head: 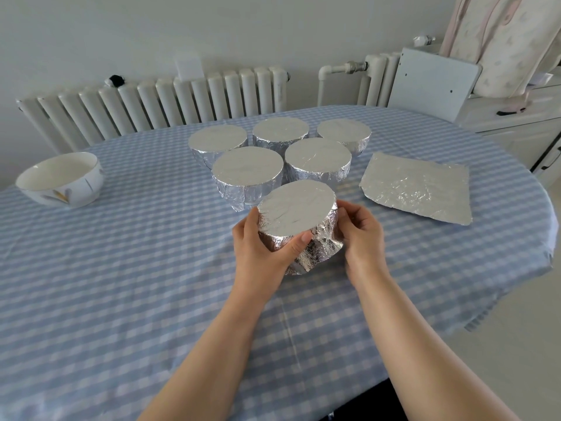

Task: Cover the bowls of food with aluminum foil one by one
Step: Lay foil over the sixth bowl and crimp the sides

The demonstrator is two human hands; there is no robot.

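A foil-wrapped bowl sits tilted at the table's middle, between both hands. My left hand grips its left side, thumb curled over the front of the foil. My right hand holds its right side, fingers pressing the foil against the wall. Behind it stand several foil-covered bowls in a cluster. An uncovered white bowl with a floral print stands at the far left. A loose flat sheet of aluminum foil lies to the right.
The blue-and-white checked tablecloth covers an oval table, whose edge curves away on the right. White radiators line the wall behind. A white cabinet stands at the back right.
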